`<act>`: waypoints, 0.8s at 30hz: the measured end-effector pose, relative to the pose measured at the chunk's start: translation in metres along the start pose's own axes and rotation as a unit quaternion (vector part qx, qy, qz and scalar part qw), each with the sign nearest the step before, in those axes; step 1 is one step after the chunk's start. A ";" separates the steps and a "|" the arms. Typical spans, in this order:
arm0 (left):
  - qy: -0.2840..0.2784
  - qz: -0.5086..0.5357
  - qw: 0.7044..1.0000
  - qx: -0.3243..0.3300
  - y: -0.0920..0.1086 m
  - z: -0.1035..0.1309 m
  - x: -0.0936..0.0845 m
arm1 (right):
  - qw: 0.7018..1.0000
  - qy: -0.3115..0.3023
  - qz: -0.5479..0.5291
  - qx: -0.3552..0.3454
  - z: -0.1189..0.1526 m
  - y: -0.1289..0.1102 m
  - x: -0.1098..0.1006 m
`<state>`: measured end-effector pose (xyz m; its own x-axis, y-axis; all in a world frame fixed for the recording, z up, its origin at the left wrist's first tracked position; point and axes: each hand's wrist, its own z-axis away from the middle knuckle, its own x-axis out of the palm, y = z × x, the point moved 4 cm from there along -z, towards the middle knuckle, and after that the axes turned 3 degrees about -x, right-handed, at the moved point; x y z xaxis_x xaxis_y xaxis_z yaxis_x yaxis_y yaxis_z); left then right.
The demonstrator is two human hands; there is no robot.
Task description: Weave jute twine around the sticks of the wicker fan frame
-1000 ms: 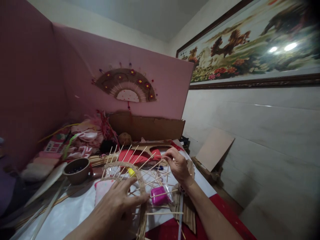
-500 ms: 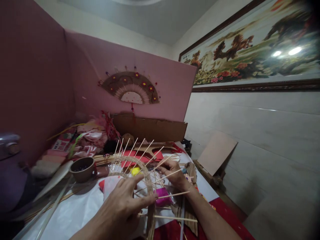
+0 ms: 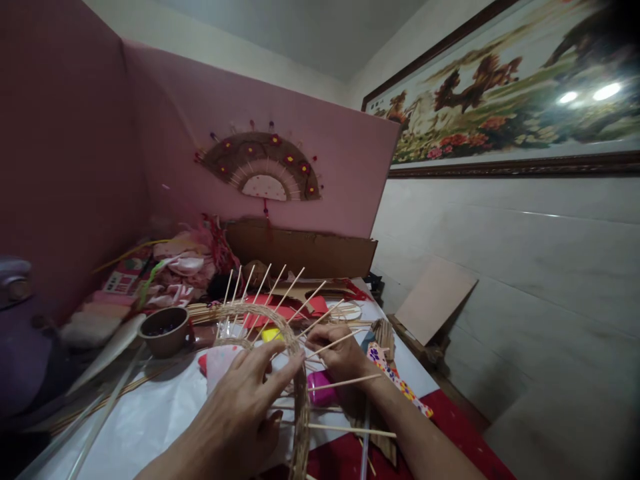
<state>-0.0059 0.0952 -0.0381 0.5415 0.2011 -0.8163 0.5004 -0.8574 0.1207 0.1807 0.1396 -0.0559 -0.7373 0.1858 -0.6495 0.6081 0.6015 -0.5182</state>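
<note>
One brown bowl stands on the left of the surface, with small dark pieces inside. Right of it, a spotted cloth lies just beyond the left hand. That hand leans over the inner side of the braided twine band; its thumb stands apart from the bent fingers, its tip touching the band, though I cannot tell whether the fingers clamp it. The band arches over the middle of the surface, and thin wooden sticks fan outward from it. Within the arch sits a yellow packet.

Farther right, the right hand reaches in among the sticks, its fingers drawn together close to the band's outer side; what they pinch, if anything, is hidden. A magenta packet lies just below that hand.

The step in hand looks like weaving twine around the sticks, the left hand steadying the piece. The next move seems to call for passing a strand around the neighbouring stick and snugging it against the band without bending any stick.
</note>
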 end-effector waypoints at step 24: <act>-0.047 0.074 0.987 -0.132 -0.015 -0.003 -0.006 | 0.979 -0.146 -0.143 0.008 0.007 -0.037 0.000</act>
<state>-0.0144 0.1078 -0.0337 0.5620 0.0277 -0.8267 0.5871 -0.7174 0.3751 0.1601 0.1113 -0.0406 -0.7635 -0.2202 -0.6071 0.3953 0.5840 -0.7090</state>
